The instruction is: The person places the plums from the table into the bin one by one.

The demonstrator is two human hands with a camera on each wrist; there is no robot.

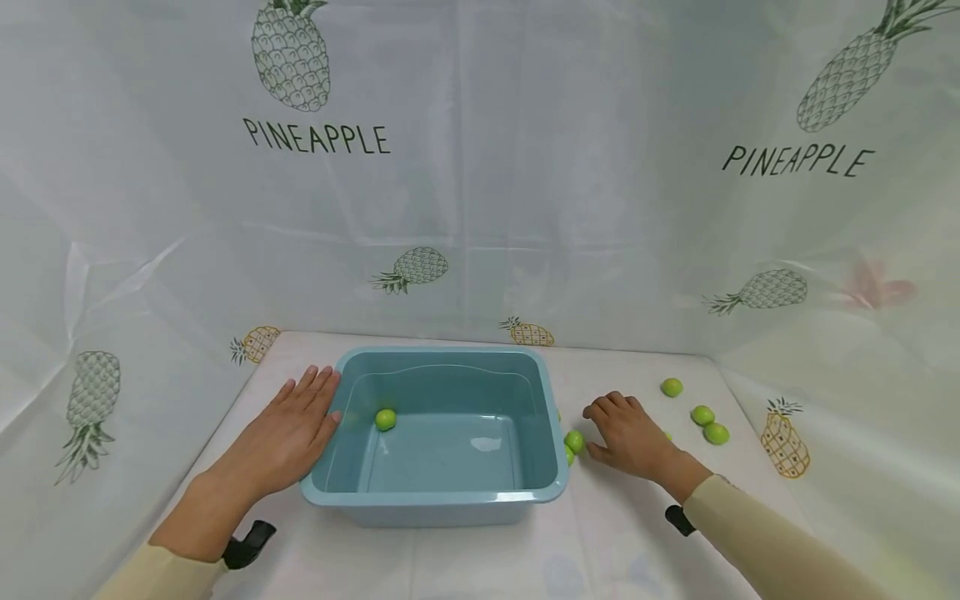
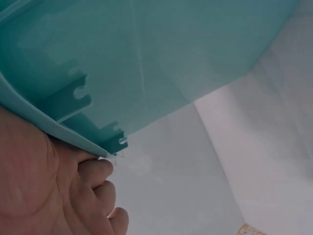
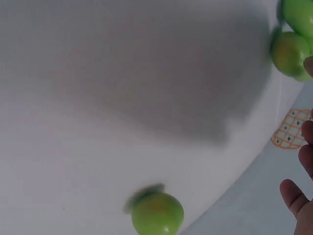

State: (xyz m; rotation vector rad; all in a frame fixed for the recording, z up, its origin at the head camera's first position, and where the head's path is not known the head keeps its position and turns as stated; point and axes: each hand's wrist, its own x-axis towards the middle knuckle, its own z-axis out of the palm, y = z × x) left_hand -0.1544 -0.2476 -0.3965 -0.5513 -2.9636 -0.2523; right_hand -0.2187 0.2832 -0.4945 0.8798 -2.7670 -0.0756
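Note:
A light blue plastic basin stands on the table with one small round green fruit inside, toward its left. My left hand rests along the basin's left rim, fingers extended and thumb at the edge. From below, the left wrist view has the palm against the rim. Just right of the basin, my right hand hovers low with loosely bent fingers. Beside its fingertips, several green fruits lie against the basin's right side, partly hidden by it. The right wrist view shows fingers apart near a fruit.
Farther right on the white-covered table lie more green fruits: one alone toward the back and a touching pair. A sliver of another shows behind the right hand. A pineapple-print sheet hangs behind and around the table.

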